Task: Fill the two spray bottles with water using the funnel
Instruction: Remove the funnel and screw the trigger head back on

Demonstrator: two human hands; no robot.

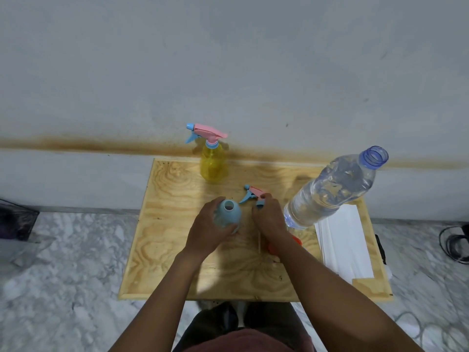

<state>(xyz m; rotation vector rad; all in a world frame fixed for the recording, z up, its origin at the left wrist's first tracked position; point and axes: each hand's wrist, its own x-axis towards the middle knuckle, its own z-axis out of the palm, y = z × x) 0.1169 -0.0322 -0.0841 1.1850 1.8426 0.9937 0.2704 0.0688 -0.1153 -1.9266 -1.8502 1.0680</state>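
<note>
The blue bottle point(227, 214) stands uncapped near the middle of the table point(177, 262), the left hand point(209, 232) wrapped round its body, while the right hand point(269, 216) pinches the collar of its sprayer point(253, 194) just beside it. This looks like the opening step: the yellow bottle point(212, 163) at the back is capped. Next the sprayer must be laid down and the orange funnel point(295, 241), half hidden under the right wrist, seated in the neck before tipping the open water bottle point(332, 189)
</note>
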